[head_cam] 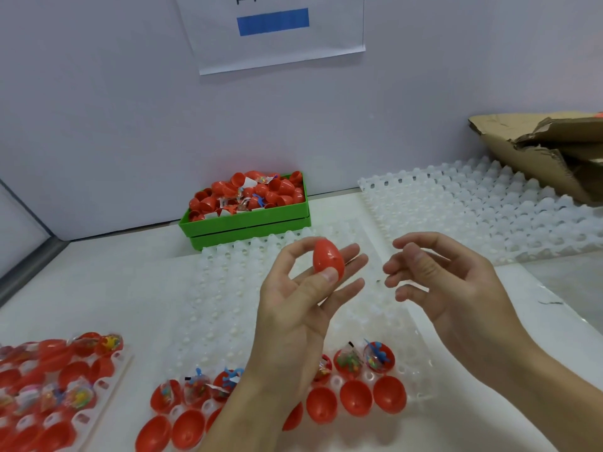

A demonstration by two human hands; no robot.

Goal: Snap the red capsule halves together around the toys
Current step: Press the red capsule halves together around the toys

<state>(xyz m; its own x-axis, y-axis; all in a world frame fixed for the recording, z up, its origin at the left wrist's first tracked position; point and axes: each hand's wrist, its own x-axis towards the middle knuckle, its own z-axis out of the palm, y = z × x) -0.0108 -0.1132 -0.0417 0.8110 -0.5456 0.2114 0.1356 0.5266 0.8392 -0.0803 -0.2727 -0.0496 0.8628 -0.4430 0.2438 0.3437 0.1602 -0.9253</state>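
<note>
My left hand holds a closed red egg-shaped capsule between thumb and fingers, above the middle of the white tray. My right hand hovers just to its right, fingers loosely curled, holding nothing. Along the tray's near rows sit red halves with bagged toys and empty red halves, partly hidden by my left forearm.
A green bin heaped with red halves and toy bags stands at the back. A second white tray lies at the right, a torn cardboard box behind it. Another tray of filled halves sits near left.
</note>
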